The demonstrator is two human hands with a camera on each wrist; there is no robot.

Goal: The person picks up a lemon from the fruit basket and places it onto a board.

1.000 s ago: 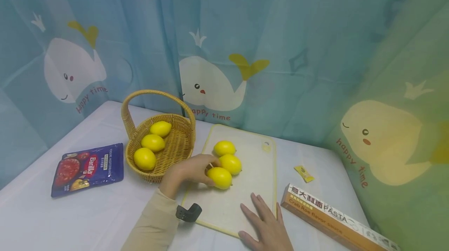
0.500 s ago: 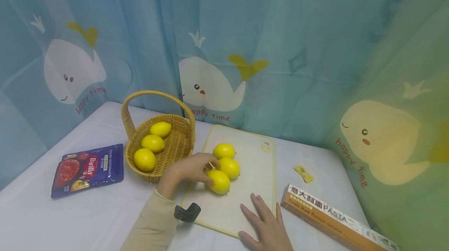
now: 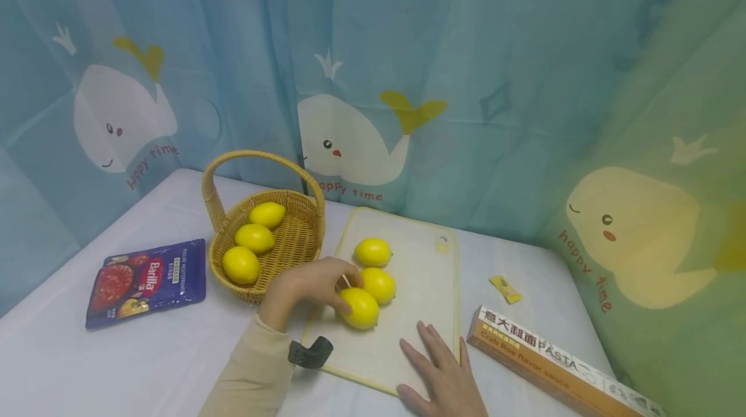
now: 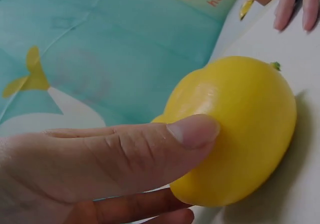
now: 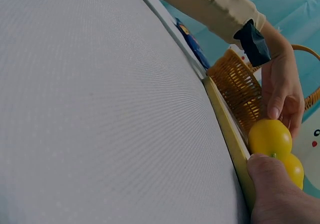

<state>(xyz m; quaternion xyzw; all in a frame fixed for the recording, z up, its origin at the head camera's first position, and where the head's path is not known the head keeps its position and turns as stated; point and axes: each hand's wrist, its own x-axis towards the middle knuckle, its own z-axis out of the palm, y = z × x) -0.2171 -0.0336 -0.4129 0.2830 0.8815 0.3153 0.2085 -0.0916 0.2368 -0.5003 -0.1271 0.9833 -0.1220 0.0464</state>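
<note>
Nearest lemon (image 3: 360,309) is at the left-middle part of the white cutting board (image 3: 422,287), pinched by the left hand (image 3: 317,286): thumb pressed on its side, other fingers curled behind it, parted only by the fruit's width. The left wrist view shows the thumb clearly, but the lemon covers most of the opposing fingertips; whether its underside touches the board cannot be told. Middle lemon (image 3: 381,285) sits just beyond, partly overlapped by the first; contact between the two is unclear. Far lemon (image 3: 373,252) lies behind that. Right hand (image 3: 445,378) rests on the board's near right part, fingers extended and spread, holding nothing; frame edge cuts it off toward the wrist. In the right wrist view its thumb covers part of the lemons. Left of the board: wicker basket (image 3: 297,242) with three lemons inside, then a blue Barilla pouch (image 3: 146,282). Right: small yellow packet (image 3: 505,289) and pasta box (image 3: 542,359), its near end cropped.
</note>
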